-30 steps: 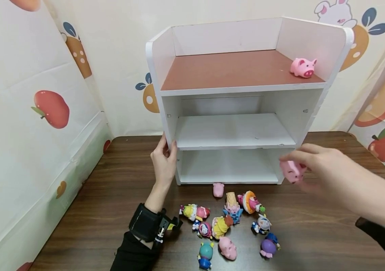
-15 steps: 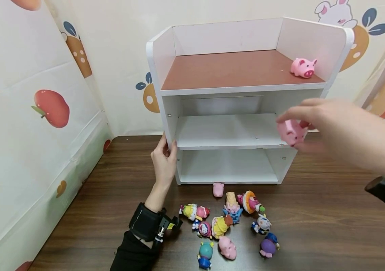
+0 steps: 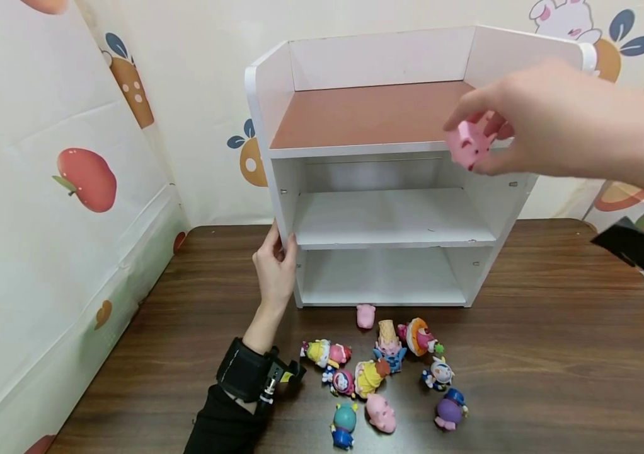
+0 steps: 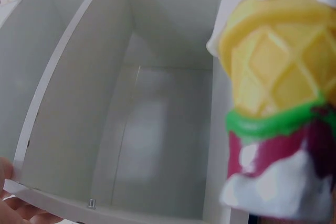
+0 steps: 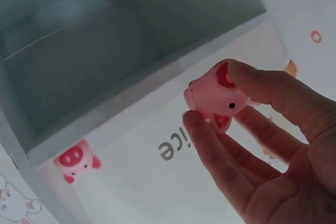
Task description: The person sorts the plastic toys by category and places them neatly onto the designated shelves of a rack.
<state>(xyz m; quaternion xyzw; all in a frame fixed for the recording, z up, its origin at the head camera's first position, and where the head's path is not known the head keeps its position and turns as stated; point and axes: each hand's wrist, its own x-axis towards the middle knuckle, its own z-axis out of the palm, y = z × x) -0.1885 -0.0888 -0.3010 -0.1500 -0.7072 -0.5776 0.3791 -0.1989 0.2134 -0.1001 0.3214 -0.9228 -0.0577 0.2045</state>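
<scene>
My right hand point(image 3: 554, 126) pinches a pink toy pig point(image 3: 468, 145) between thumb and fingertips, in front of the top board's right front edge. In the right wrist view the pig point(image 5: 218, 98) shows its red ears and a black eye. A second toy pig point(image 5: 77, 162) stands on the top board at the right end; in the head view my right hand hides it. My left hand point(image 3: 274, 271) grips the left side panel of the white shelf unit point(image 3: 396, 244), low down. Its fingers point(image 4: 37, 216) curl at the panel's edge in the left wrist view.
Small figures lie on the wooden table point(image 3: 554, 353) before the shelf: a pink one point(image 3: 365, 316), a cone-topped one point(image 3: 388, 347), a yellow-dressed one point(image 3: 370, 377), a purple one point(image 3: 450, 410) and several others. A waffle-patterned figure point(image 4: 283, 61) looms close in the left wrist view.
My right hand has risen with the pink pig from beside the lowest compartment to the top board's front edge. My left hand has stayed on the side panel.
</scene>
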